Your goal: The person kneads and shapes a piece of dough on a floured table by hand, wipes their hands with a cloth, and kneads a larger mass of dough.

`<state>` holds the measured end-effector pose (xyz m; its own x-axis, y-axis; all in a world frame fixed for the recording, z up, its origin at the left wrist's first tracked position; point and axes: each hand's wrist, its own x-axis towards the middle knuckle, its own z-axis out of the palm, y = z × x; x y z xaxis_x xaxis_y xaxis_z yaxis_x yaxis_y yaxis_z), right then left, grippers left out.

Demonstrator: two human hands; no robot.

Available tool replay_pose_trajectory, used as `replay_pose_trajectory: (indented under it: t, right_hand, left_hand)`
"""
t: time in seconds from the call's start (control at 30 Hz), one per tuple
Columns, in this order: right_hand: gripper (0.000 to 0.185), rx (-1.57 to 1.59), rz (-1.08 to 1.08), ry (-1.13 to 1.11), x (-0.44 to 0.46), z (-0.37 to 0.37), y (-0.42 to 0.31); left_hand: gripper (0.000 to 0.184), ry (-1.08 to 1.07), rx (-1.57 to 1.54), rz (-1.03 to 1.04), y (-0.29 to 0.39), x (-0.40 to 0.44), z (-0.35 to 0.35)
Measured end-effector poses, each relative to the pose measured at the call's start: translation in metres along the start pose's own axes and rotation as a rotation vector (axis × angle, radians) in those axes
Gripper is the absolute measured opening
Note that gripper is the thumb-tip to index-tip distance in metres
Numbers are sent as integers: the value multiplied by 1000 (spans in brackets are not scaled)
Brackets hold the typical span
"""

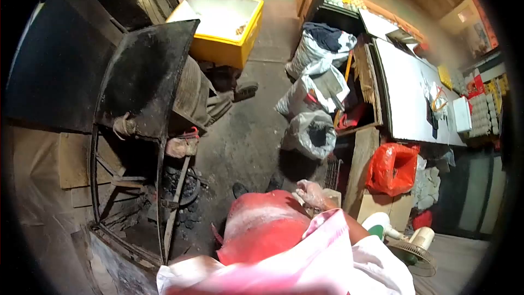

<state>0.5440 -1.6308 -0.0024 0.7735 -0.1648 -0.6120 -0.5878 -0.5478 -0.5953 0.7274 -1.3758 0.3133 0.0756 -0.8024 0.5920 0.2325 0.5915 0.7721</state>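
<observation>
1. Apron [262,216], red with a pale dusty band, over the front of the body at lower centre. Nearest to the right hand [312,194]; touching or just apart, cannot tell.
2. Likely light, soft and pliant, hardly fragile, perhaps a little slippery where dusted. Best taken hold of by a free side edge, away from the whitened band.
3. Right hand beside the apron, whitish over the fingers, from glove or powder. Fingers seemingly part-curled; too blurred to tell how far spread, or whether holding anything. Left hand out of sight: cannot tell about any grip there.
4. Close by the right hand, a pale boxy object [332,195], partly hidden, and just past it a wire rack [332,175].
5. Farther ahead on the floor, a translucent plastic sack [297,134], mouth open around dark contents. Probably soft-walled and apt to slump; best gripped by the rim. Behind, two white sacks [299,60].
6. Toward the right, a red bag [382,172], a white-topped table [406,93] and a fan [423,237].
7. Toward the left, a black metal frame [161,186]; beyond, a yellow box [218,50].
</observation>
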Motion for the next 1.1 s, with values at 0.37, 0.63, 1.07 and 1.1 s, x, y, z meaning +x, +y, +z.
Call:
replay_pose_trajectory:
  t: [0.37,0.63,1.07,1.1]
  right_hand:
    - [39,27,74,-11,6,-3,17]
    - [39,24,63,-64,8,-3,12]
    - [40,-77,55,-67,13,-6,3]
    - [39,-106,38,-84,14,-5,6]
  left_hand:
    - [60,-35,7,137,-14,18,28]
    - [58,54,145,114,4,2,25]
    - [54,345,224,30,22,-45,13]
    - [54,395,228,15,25,-51,12]
